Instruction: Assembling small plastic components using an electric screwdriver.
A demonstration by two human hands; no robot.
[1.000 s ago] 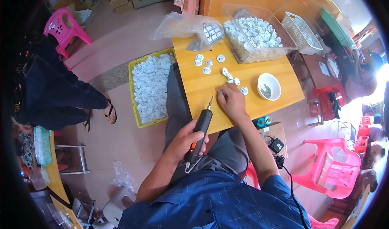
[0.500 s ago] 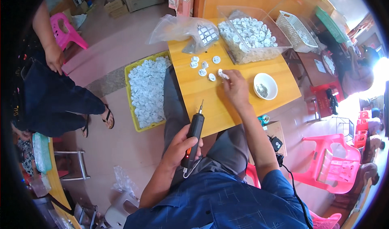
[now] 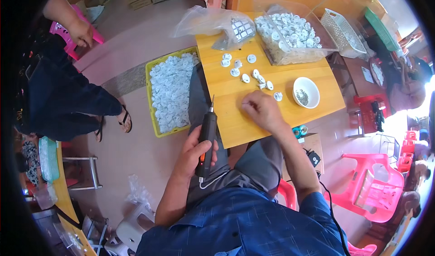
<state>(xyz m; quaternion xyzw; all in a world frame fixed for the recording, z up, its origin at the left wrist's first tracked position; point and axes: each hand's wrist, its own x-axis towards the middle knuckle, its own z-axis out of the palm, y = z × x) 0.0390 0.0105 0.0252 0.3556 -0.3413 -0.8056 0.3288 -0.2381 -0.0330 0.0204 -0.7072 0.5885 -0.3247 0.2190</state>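
Yellowish wood table [image 3: 231, 131], smooth top, with round white plastic pieces [image 3: 246, 78] scattered just beyond the right hand [image 3: 265, 112]. Beside them there's a white bowl [image 3: 309, 84] with greyish bits [image 3: 302, 97], too tiny to make out. Clear bin [image 3: 297, 58] behind is heaped, lower stuff hazy through the plastic. Left hand [image 3: 191, 154] is wrapped around a chunky black screwdriver [image 3: 208, 129] by the table's left edge; right fingers are curled nearly closed, can't tell if they're pinching anything.

Left fingers [image 3: 200, 148] wrapped, right fingers [image 3: 252, 101] bent
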